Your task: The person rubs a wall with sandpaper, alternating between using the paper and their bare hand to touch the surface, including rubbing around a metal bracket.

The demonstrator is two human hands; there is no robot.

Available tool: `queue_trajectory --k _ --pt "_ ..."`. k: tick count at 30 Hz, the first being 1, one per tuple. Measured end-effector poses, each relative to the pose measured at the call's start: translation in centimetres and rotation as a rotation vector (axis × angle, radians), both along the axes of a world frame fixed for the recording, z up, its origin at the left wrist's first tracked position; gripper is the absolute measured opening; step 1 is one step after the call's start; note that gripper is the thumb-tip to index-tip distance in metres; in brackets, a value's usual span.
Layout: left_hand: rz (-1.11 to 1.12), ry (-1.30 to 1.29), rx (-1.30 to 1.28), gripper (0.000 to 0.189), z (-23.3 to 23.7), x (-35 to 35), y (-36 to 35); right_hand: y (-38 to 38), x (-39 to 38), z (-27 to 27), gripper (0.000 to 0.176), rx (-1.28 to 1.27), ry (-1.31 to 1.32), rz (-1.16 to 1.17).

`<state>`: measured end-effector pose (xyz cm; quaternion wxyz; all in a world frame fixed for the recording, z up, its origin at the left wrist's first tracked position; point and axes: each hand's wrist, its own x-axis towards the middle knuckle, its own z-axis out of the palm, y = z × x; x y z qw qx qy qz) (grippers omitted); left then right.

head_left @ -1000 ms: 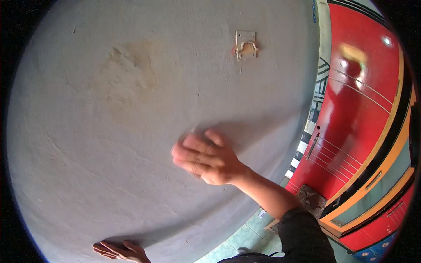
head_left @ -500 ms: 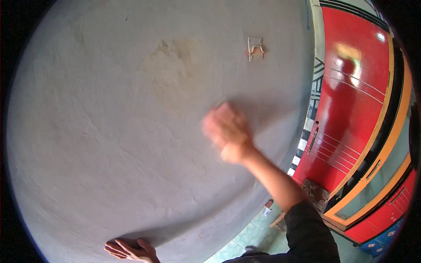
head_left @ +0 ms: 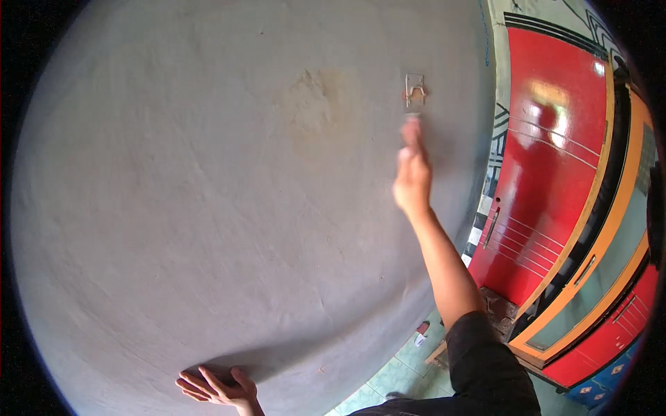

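Observation:
A grey wall [head_left: 208, 208] fills most of the view, with a stained, rough patch [head_left: 312, 104] in its upper part. My right hand [head_left: 414, 170] is raised close to the wall, below a small metal bracket [head_left: 415, 90]. Its fingers are blurred and pressed together, pointing up; a thin pale edge shows at their tips, too small to make out. Low on the wall, my left hand [head_left: 218, 388] rests with its fingers spread and holds nothing.
On the right stands a red cabinet door [head_left: 541, 159] beside an orange-framed glass door [head_left: 590, 291]. Pale green floor tiles [head_left: 395, 378] show at the bottom, with a small dark and white object [head_left: 421, 334] near the wall's foot.
My right hand has moved up and right, from mid-wall to just under the bracket. My left hand still lies low on the wall, its fingers a little more spread. The view has shifted slightly.

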<state>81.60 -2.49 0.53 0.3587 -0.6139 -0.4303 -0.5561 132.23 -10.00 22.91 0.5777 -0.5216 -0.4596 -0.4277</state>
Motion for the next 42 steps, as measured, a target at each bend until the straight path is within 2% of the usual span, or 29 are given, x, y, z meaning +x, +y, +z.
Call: queue_trajectory --k 1,4,6,10,11,12,14,16,19,20,22,24,25,28,29,32,33,35,36,38,39,42 --pt "0.007 0.015 0.005 0.072 0.0 -0.2 0.0 -0.2 2.1 -0.1 0.042 0.04 0.083 -0.118" --pt "0.012 0.011 -0.006 0.071 0.0 0.1 -0.2 1.8 -3.4 -0.2 0.043 0.127 0.139 -0.009" --pt "-0.001 -0.019 -0.005 0.07 0.3 0.5 -0.2 1.9 -9.1 -0.1 0.047 -0.08 -0.317 0.046" --pt "-0.023 -0.008 0.031 0.068 0.1 0.1 0.0 1.2 -5.8 2.6 0.043 -0.134 -0.561 0.031" --pt "-0.021 0.001 0.03 0.068 0.0 -0.1 0.1 1.2 -3.7 2.9 0.043 -0.064 -0.22 0.171" --pt "-0.021 0.005 0.027 0.069 -0.2 -0.2 0.2 0.5 -2.3 3.4 0.047 0.042 -0.14 -0.03" --pt "-0.021 0.007 0.01 0.07 -0.3 -0.4 -0.1 1.1 -2.6 2.2 0.05 0.028 0.046 -0.101" --pt "0.004 0.002 0.006 0.071 -0.7 -0.4 0.2 1.3 -8.9 1.4 0.049 -0.052 -0.17 -0.028" --pt "-0.006 0.014 0.019 0.07 -0.5 -0.8 0.3 0.5 -10.9 0.4 0.059 -0.328 -0.621 0.063" --pt "-0.015 0.014 0.028 0.069 -0.4 -0.6 0.4 1.2 -7.4 0.2 0.058 -0.247 -0.667 0.017" --pt "-0.024 0.009 0.042 0.069 -0.4 -0.6 0.5 0.5 -3.3 0.5 0.053 -0.058 -0.235 0.004" --pt "-0.03 0.009 0.049 0.068 -0.2 -0.5 0.4 0.0 0.5 0.0 0.051 0.011 0.149 -0.181" --pt "-0.037 -0.002 0.054 0.067 0.1 -0.3 0.2 0.4 1.7 -1.2 0.05 -0.032 0.266 -0.234" --pt "-0.035 -0.021 0.039 0.065 0.1 0.1 0.1 0.8 -7.3 -1.7 0.051 -0.059 -0.209 0.005" --pt "-0.068 -0.028 0.042 0.064 0.0 0.0 0.1 0.7 -8.0 -3.1 0.056 -0.251 -0.545 0.147" --pt "-0.053 -0.023 0.023 0.063 -0.2 -0.1 0.0 0.6 -2.6 -3.1 0.058 -0.208 -0.716 0.085" --pt "-0.058 -0.005 0.067 0.063 0.5 0.1 -0.1 0.1 -0.6 -2.4 0.051 -0.107 -0.428 -0.119" --pt "-0.029 -0.006 0.045 0.063 0.5 0.0 -0.2 -1.2 6.1 -0.8 0.046 -0.066 0.207 -0.049" --pt "-0.019 -0.003 0.034 0.062 0.4 -0.1 -0.2 -1.8 6.7 0.0 0.048 -0.047 0.529 -0.021" --pt "-0.005 0.001 0.052 0.063 0.1 -0.2 0.2 -1.3 3.8 0.2 0.046 -0.001 0.304 -0.048" --pt "0.018 0.002 0.05 0.064 0.2 -0.1 0.3 -0.3 0.6 -0.5 0.045 0.029 0.057 -0.009" --pt "0.034 0.012 0.008 0.065 0.7 0.0 -0.3 -0.6 0.3 -1.7 0.053 -0.141 -0.494 0.023"
